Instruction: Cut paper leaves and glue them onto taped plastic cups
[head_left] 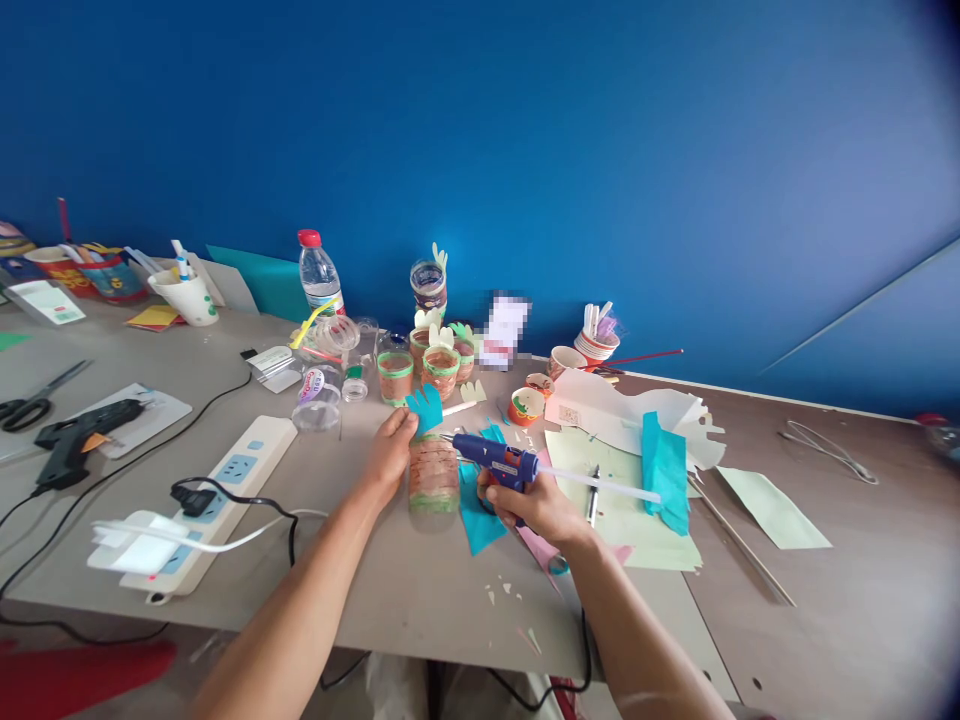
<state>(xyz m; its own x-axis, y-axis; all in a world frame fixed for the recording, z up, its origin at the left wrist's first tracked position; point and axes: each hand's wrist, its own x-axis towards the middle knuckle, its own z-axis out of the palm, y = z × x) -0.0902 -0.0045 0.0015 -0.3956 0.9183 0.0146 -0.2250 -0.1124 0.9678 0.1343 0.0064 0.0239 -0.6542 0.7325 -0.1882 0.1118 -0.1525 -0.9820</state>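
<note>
My right hand (534, 505) grips a blue glue gun (499, 461), its nozzle pointing left at a cut bottle piece wrapped in orange cord (433, 475). A clear glue stick (600, 484) sticks out of the gun's back to the right. My left hand (390, 450) pinches a teal paper leaf shape (426, 408) against the top of the wrapped bottle piece. Teal paper scraps (478, 520) lie under the gun.
A white power strip (217, 495) with plugs lies at the left, beside a black glue gun (75, 440) and scissors (30, 400). Behind stand a water bottle (319, 275), several wrapped cups (420, 370), paper cups (596, 345) and paper sheets (622, 480).
</note>
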